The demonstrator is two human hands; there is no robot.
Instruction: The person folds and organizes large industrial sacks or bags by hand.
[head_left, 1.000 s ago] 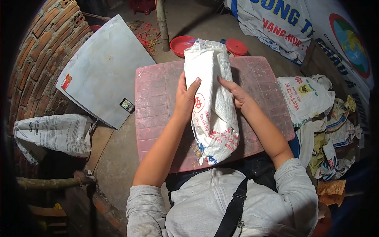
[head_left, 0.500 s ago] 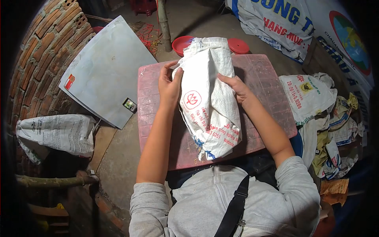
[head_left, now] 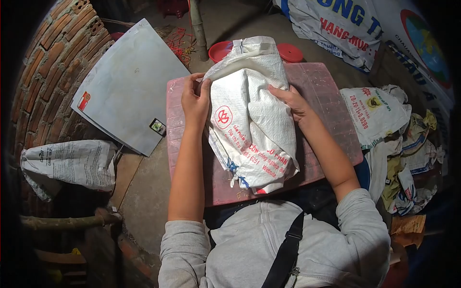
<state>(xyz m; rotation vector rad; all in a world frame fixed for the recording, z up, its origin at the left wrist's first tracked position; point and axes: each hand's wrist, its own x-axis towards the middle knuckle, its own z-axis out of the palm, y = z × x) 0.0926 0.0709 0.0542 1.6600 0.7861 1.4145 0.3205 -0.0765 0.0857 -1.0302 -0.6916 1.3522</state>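
Observation:
A folded white woven sack (head_left: 254,110) with red print and blue stitching at its near end lies over the pink plastic table (head_left: 326,139). At its left edge, my left hand (head_left: 196,98) is closed, the thumb and fingers pinching the fabric. My right hand (head_left: 293,102) grips the right side, its thumb on top and its other fingers partly hidden at the sack's edge. Between the hands the fabric bulges and creases, and its far end reaches past the table's back edge.
Another printed sack (head_left: 374,115) and crumpled bags (head_left: 408,182) lie on the right. Leftward are a pale board (head_left: 134,81) with a phone (head_left: 157,126) on it, a grey-white sack (head_left: 72,163) and a brick wall (head_left: 53,72). Behind the table are red basins (head_left: 290,53) and a pole (head_left: 198,29).
My left hand has moved a little left, drawing the sack's left edge with it. The sack's top layer is now more wrinkled and spread wider. My right hand has shifted slightly right.

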